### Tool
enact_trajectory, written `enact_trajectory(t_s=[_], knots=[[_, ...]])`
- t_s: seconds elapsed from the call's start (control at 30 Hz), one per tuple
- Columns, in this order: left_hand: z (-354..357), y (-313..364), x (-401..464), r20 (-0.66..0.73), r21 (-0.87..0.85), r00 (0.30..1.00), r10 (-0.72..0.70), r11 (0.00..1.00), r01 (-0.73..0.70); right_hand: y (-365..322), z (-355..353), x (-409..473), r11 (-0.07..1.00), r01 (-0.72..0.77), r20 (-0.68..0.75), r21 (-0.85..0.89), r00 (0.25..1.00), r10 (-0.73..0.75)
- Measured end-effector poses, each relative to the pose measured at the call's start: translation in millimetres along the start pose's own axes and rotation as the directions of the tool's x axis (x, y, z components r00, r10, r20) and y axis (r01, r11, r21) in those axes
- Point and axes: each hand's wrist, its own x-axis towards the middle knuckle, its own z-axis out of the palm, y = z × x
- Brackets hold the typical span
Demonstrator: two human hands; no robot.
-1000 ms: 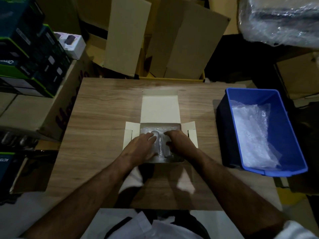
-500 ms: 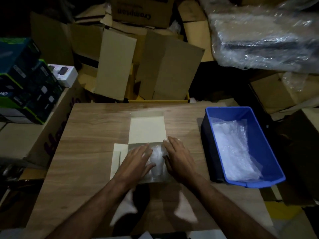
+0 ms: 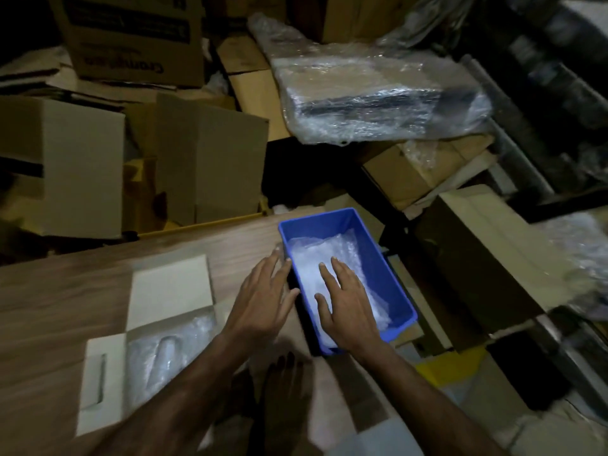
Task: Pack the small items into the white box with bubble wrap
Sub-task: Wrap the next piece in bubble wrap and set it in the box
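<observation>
blue bin [image 3: 391,278], white box [image 3: 171,291], clear bubble wrap [image 3: 329,258], wood-grain table [image 3: 59,291]

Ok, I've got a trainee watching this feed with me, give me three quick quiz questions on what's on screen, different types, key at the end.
1. True or false: the white box on the wooden table has its lid open.
2. Multiple choice: the right hand is over which thing? A) the white box B) the blue bin C) a brown carton
3. Fill in: the blue bin holds loose ______.

Key
1. True. The lid lies folded back and bubble wrap lines the inside.
2. B. The right hand is spread above the bubble wrap in the bin; the left hand is open beside the bin's near wall.
3. bubble wrap
</observation>
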Motion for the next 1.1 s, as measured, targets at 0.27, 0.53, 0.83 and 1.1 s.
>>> enact_trajectory(t_s=[0.27, 0.53, 0.83, 1.1], knots=[[67, 38, 34, 0.257, -0.055, 0.946, -0.2, 0.974, 0.221, 94, 1, 9, 0.987, -0.052, 0.54, -0.154, 0.832, 0.128], [71, 35, 60, 0.282, 0.05, 0.912, -0.298, 0.954, 0.296, 108, 40, 33, 0.959, 0.221, 0.68, -0.176, 0.732, -0.044], [72, 39, 58, 0.267, 0.052, 0.911, -0.315, 0.948, 0.313, 112, 31, 44, 0.988, 0.146, 0.488, -0.058, 0.867, -0.099], [61, 29, 49, 0.332, 0.061, 0.928, -0.166, 0.986, 0.155, 112, -4, 30, 0.963, 0.073, 0.043, 0.258, 0.995, -0.087]])
